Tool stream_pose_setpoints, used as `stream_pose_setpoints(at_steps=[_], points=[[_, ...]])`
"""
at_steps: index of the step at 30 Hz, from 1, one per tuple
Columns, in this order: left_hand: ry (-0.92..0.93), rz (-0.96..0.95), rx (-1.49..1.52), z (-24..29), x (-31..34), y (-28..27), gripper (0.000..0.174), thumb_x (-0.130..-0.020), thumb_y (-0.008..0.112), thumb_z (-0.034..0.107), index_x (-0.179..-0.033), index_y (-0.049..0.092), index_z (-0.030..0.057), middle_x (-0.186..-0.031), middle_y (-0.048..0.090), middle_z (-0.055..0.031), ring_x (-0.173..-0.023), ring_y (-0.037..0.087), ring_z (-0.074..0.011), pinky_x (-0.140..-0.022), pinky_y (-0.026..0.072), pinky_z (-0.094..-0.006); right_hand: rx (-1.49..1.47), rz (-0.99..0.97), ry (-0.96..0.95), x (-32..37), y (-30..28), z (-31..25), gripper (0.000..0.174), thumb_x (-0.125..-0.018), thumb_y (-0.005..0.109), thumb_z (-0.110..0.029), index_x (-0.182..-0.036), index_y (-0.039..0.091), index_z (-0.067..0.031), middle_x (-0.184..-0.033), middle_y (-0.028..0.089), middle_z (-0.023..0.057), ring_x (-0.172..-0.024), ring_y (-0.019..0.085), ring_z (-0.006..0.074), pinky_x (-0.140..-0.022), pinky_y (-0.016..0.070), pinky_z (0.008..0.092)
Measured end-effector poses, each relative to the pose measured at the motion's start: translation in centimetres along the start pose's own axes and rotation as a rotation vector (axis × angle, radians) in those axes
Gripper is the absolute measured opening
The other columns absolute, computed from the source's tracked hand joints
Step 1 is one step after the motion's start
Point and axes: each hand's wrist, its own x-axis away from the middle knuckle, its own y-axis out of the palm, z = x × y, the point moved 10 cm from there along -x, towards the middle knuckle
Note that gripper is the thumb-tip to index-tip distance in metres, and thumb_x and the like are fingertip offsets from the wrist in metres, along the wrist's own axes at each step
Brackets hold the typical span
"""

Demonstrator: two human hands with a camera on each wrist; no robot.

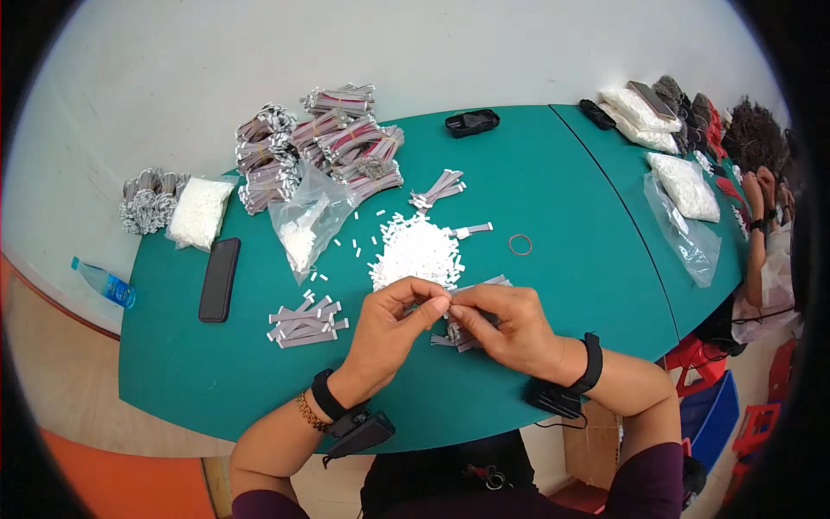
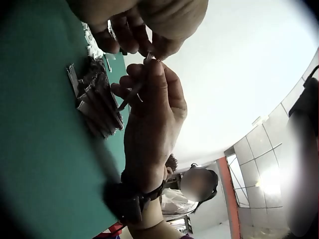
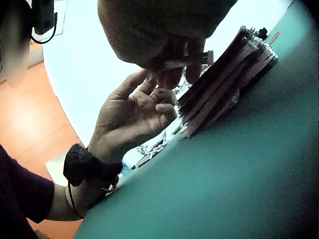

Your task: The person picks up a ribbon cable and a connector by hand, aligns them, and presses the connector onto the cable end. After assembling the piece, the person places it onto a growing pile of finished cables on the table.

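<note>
My two hands meet fingertip to fingertip over the table, just in front of a heap of small white plastic pieces [image 1: 417,251]. The right hand [image 1: 514,324] pinches a short grey ribbon cable [image 2: 130,97], whose far end sticks out past the fingers in both wrist views. At the cable's near end, the thumb and forefinger of the left hand [image 1: 389,333] pinch a small white piece [image 2: 149,57], mostly hidden by the fingertips. A stack of similar ribbon cables [image 3: 224,79] lies on the table below the right hand.
Left of the hands lies a loose pile of short cables with white ends [image 1: 307,324]. Behind are a phone [image 1: 220,281], an opened plastic bag [image 1: 303,229], bundled cables [image 1: 346,143] and a rubber band [image 1: 520,245]. Another person's arm [image 1: 756,251] shows at the right table.
</note>
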Motion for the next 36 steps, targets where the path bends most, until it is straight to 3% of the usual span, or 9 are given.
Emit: stream_pose_setpoints(at_steps=[7,16,22,36], points=[[0.022,0.006,0.043,0.4,0.2,0.3,0.009,-0.086,0.061,0.009,-0.09,0.06,0.0015,-0.085,0.06,-0.0028,-0.073,0.051,-0.0076,-0.067,0.0416,-0.0219,-0.144,0.036,0.071,0.3,0.2,1.0,0.006,-0.084,0.061,-0.005,-0.087,0.062,-0.0005,-0.068,0.063,0.0075,-0.056,0.056,0.0078,-0.049,0.0442,0.0238],[-0.127,-0.025,0.124,-1.2,0.2,0.0,0.011,-0.086,0.061,0.008,-0.095,0.061,0.0009,-0.089,0.062,-0.0052,-0.077,0.055,-0.0095,-0.069,0.0439,-0.023,-0.29,0.017,0.143,0.3,0.5,1.6,0.007,-0.086,0.059,-0.005,-0.085,0.061,0.0011,-0.068,0.062,0.0048,-0.061,0.058,0.0063,-0.053,0.0453,0.0213],[-0.084,-0.045,0.076,-0.8,0.1,0.0,0.015,-0.085,0.063,0.009,-0.097,0.061,-0.0002,-0.092,0.063,-0.0059,-0.082,0.057,-0.0104,-0.069,0.0447,-0.0226,-0.348,-0.006,0.2,0.3,0.6,1.9,0.008,-0.087,0.057,-0.004,-0.086,0.06,0.0024,-0.07,0.063,0.0044,-0.065,0.06,0.0072,-0.056,0.0474,0.0209],[-0.064,0.0,0.003,-0.6,0.0,-0.4,0.012,-0.085,0.062,0.011,-0.091,0.062,0.0002,-0.085,0.063,-0.0042,-0.071,0.053,-0.008,-0.066,0.0436,-0.0213,-0.356,0.009,0.217,0.6,0.9,2.2,0.006,-0.087,0.059,-0.004,-0.087,0.059,0.0018,-0.075,0.065,0.0051,-0.069,0.064,0.0087,-0.057,0.0504,0.0211]])
